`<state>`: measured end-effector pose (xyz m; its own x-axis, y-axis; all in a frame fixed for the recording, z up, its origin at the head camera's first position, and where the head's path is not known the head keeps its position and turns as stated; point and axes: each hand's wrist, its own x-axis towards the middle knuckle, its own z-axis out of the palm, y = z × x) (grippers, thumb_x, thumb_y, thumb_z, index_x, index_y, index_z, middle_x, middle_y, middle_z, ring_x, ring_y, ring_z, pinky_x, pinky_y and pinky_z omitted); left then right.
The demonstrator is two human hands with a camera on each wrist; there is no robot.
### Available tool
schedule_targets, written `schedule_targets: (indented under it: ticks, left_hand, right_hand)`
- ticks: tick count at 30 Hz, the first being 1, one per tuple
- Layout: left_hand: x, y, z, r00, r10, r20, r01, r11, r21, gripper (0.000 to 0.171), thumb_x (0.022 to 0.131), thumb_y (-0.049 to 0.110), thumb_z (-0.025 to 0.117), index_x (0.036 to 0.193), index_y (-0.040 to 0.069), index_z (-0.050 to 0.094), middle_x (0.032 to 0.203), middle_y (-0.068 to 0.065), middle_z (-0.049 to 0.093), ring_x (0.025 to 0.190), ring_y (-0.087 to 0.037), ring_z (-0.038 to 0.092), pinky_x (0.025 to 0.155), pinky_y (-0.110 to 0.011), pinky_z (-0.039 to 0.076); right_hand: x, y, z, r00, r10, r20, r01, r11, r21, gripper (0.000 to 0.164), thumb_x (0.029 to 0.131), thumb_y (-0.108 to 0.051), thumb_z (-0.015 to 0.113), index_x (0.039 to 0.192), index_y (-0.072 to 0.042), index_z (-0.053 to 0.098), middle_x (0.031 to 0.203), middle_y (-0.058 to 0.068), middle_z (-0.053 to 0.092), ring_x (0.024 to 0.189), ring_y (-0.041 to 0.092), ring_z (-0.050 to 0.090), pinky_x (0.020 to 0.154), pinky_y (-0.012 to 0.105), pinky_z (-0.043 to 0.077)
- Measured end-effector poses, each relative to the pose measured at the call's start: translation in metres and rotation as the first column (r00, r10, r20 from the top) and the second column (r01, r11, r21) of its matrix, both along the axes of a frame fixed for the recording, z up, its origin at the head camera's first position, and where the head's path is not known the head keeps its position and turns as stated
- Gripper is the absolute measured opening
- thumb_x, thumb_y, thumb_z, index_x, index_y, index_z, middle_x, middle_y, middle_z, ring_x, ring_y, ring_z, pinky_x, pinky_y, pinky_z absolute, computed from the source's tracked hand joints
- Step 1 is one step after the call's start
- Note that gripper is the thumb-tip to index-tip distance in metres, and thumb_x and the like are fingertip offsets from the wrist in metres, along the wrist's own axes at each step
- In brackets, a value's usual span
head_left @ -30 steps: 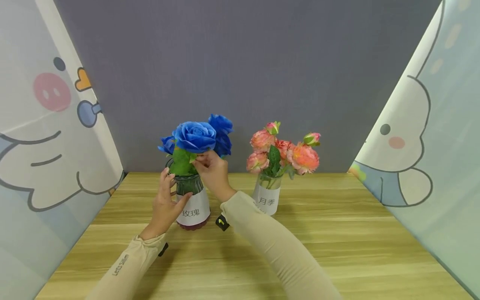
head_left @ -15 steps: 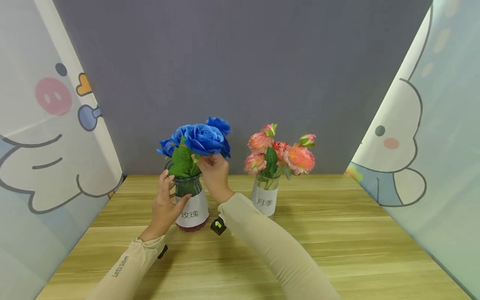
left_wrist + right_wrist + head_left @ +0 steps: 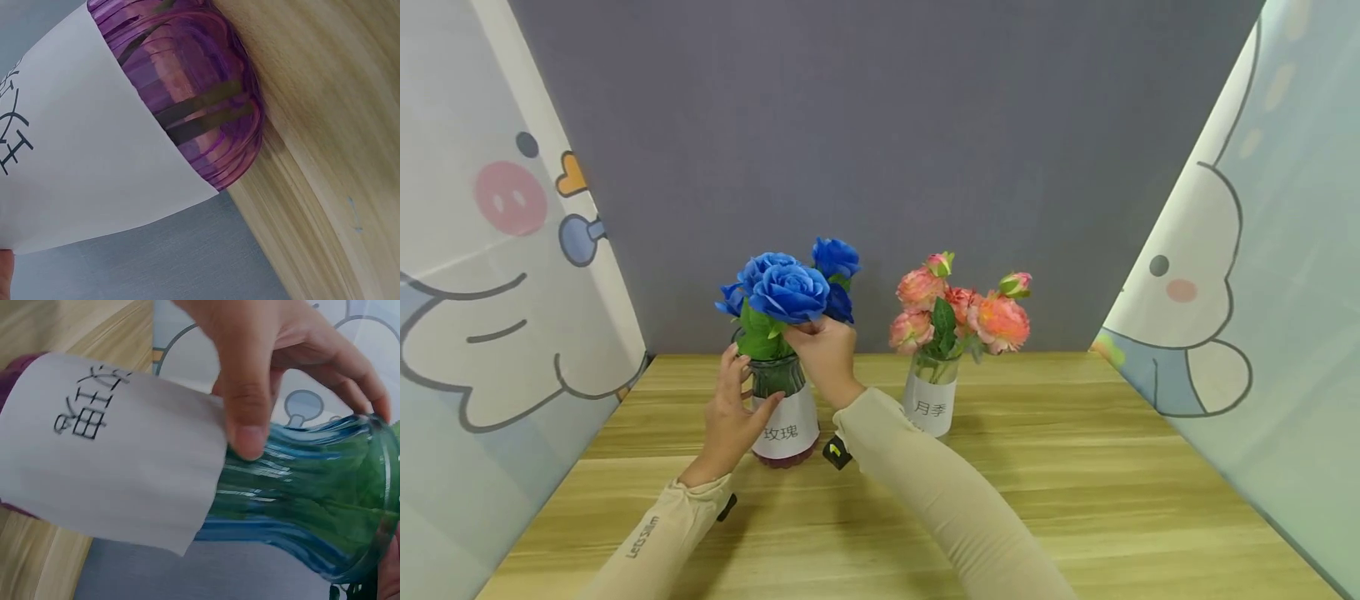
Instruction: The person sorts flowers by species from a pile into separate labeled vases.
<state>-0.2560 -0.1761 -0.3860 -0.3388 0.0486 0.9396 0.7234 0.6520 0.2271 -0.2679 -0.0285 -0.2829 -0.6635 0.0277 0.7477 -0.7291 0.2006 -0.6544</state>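
A glass vase (image 3: 775,379) with a white paper label holds blue roses and green leaves. My left hand (image 3: 735,417) grips its left side, thumb across the front and fingers up at the rim. In the right wrist view that left hand (image 3: 250,369) has its thumb on the blue-green glass of the vase (image 3: 294,494). My right hand (image 3: 829,354) pinches a blue rose (image 3: 790,292) just below its bloom, above the vase mouth. The bloom partly hides the fingertips. Down in the purple base (image 3: 200,81), dark stems show through the glass.
A second labelled vase (image 3: 932,404) with pink-orange flowers (image 3: 1000,321) stands to the right of my right hand. Both vases are on a wood-grain table (image 3: 1075,483). Behind them rises a grey panel (image 3: 880,167), with cartoon-printed sheets at both sides.
The right hand has tilted the front blue rose right, then brought it back left and slightly lower. The left hand has kept its place on the vase. The head view has shifted slightly.
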Motion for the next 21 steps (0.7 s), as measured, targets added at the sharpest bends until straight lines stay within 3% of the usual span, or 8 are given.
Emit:
schedule_targets:
  ticks: [5, 8, 11, 14, 17, 21]
  left_hand:
    - [-0.001, 0.002, 0.000, 1.000, -0.015, -0.002, 0.015, 1.000, -0.001, 0.065, 0.094, 0.047, 0.051, 0.130, -0.005, 0.037, 0.140, -0.034, 0.034, 0.091, -0.050, 0.062, 0.054, -0.047, 0.054]
    - [-0.002, 0.001, 0.002, 1.000, -0.014, -0.013, 0.014, 1.000, -0.013, 0.064, 0.094, 0.047, 0.052, 0.129, -0.006, 0.038, 0.138, -0.035, 0.035, 0.089, -0.050, 0.063, 0.052, -0.046, 0.054]
    - [-0.001, -0.003, 0.005, 1.000, -0.016, -0.016, 0.015, 0.998, -0.058, 0.064, 0.095, 0.047, 0.049, 0.129, -0.007, 0.039, 0.138, -0.035, 0.036, 0.089, -0.048, 0.062, 0.051, -0.046, 0.054]
    - [0.001, -0.011, 0.010, 1.000, -0.003, -0.018, 0.001, 0.994, -0.114, 0.064, 0.097, 0.046, 0.046, 0.134, -0.006, 0.042, 0.139, -0.034, 0.038, 0.089, -0.045, 0.062, 0.054, -0.042, 0.052]
    - [0.007, -0.021, 0.012, 0.999, 0.012, -0.033, -0.016, 0.990, -0.142, 0.065, 0.099, 0.045, 0.046, 0.135, -0.009, 0.045, 0.138, -0.033, 0.042, 0.096, -0.044, 0.061, 0.079, -0.027, 0.052]
    - [0.018, -0.040, 0.006, 0.995, 0.080, -0.064, -0.088, 0.985, -0.148, 0.063, 0.100, 0.044, 0.046, 0.128, -0.012, 0.052, 0.129, -0.034, 0.050, 0.121, -0.040, 0.050, 0.108, -0.021, 0.028]
  right_hand:
    - [-0.001, 0.003, -0.001, 1.000, -0.012, -0.002, 0.012, 0.997, 0.081, 0.023, 0.074, 0.007, 0.064, 0.056, -0.003, 0.053, 0.048, 0.005, 0.050, 0.045, 0.003, 0.039, 0.048, 0.016, 0.032]
    - [0.001, 0.009, -0.001, 1.000, -0.021, 0.012, 0.019, 0.991, 0.133, 0.018, 0.076, 0.004, 0.065, 0.061, 0.000, 0.058, 0.055, 0.008, 0.059, 0.050, 0.009, 0.053, 0.052, 0.015, 0.039]
    - [0.004, 0.020, -0.002, 0.998, -0.005, 0.070, -0.008, 0.984, 0.180, 0.008, 0.082, -0.002, 0.069, 0.076, 0.004, 0.070, 0.073, 0.012, 0.070, 0.066, 0.017, 0.066, 0.060, 0.017, 0.049]
    - [0.010, 0.036, -0.003, 0.989, 0.040, 0.142, -0.074, 0.966, 0.248, 0.018, 0.086, -0.011, 0.071, 0.098, 0.003, 0.073, 0.089, 0.012, 0.073, 0.080, 0.021, 0.070, 0.068, 0.022, 0.053]
    - [0.018, 0.057, -0.007, 0.982, 0.073, 0.173, -0.132, 0.925, 0.356, 0.025, 0.091, -0.014, 0.067, 0.110, 0.002, 0.069, 0.094, 0.012, 0.072, 0.082, 0.021, 0.069, 0.070, 0.026, 0.054]
    - [0.031, 0.089, -0.022, 0.975, 0.128, 0.179, -0.200, 0.857, 0.474, 0.028, 0.095, -0.012, 0.061, 0.118, 0.004, 0.064, 0.102, 0.014, 0.071, 0.087, 0.023, 0.068, 0.076, 0.027, 0.055]
